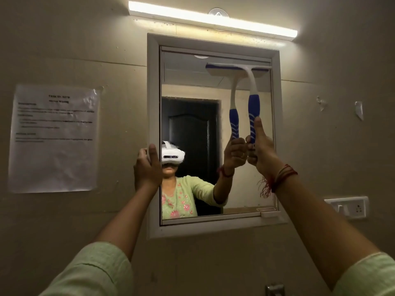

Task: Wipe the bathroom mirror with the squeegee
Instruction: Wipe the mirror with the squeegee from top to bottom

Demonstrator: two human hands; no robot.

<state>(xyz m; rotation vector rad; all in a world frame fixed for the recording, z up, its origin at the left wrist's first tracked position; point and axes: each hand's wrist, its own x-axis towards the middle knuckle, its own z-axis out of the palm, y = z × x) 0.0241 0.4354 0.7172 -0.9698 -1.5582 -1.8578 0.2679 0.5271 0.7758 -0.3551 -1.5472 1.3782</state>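
Note:
The bathroom mirror [192, 82], in a white frame, hangs on the beige wall straight ahead. My right hand [261, 150] grips the blue-and-white handle of the squeegee [253, 99], thumb up along the grip. The squeegee blade lies flat against the glass at the mirror's top right corner, and its reflection shows just to its left. My left hand [147, 167] clasps the mirror frame's left edge at mid-height, fingers wrapped around it. The glass reflects a person in a light green top with a white headset.
A lit tube light [213, 18] runs above the mirror. A printed sheet [54, 137] is taped to the wall at left. A white switch and socket plate [347, 207] sits at lower right. A small white tab [270, 213] juts from the frame's bottom right.

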